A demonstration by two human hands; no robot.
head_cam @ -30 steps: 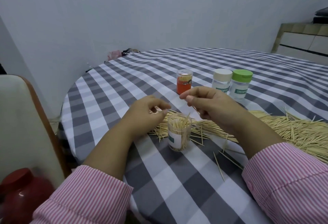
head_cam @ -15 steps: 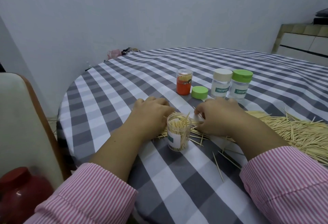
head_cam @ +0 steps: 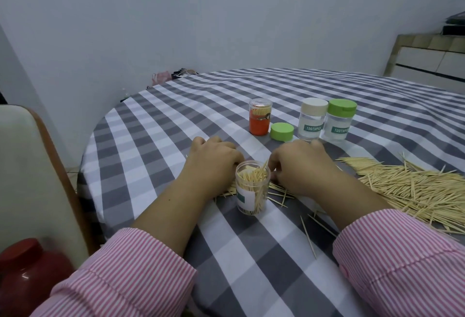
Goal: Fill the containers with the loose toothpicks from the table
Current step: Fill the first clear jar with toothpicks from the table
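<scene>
- Hands first: your left hand (head_cam: 214, 163) and right hand (head_cam: 299, 165) rest knuckles-up on the table (head_cam: 151, 145); whether either grips toothpicks you cannot tell.
- Open jar (head_cam: 252, 187) stands between them, partly filled.
- Gather the loose toothpicks (head_cam: 415, 191) lying right of your right hand into one aligned bundle, then drop them in upright.

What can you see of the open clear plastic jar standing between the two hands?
The open clear plastic jar stands upright on the checked tablecloth, lidless, with a white and green label. Pale wooden toothpicks stand packed inside, some leaning past the rim. Whether either hand touches it cannot be told.
</scene>
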